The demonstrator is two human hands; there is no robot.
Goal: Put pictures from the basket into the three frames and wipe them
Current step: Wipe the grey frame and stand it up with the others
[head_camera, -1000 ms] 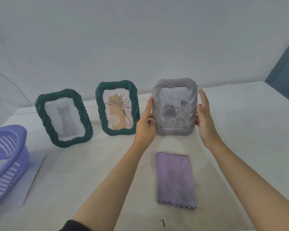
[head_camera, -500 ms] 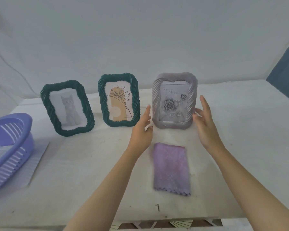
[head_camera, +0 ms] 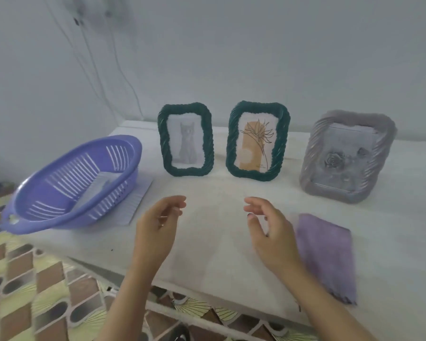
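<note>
The left hand [head_camera: 155, 230] and right hand [head_camera: 273, 232] have let go of the grey frame [head_camera: 344, 156], now standing filled on the worktop [head_camera: 219, 190], their fingers [head_camera: 176, 200] released and empty, so the task looks nearly done.

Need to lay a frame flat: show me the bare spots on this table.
Bare table lies before the cat frame and flower frame, between left hand and right hand; more right of the cloth. Crowded: around the grey frame and the basket.
</note>
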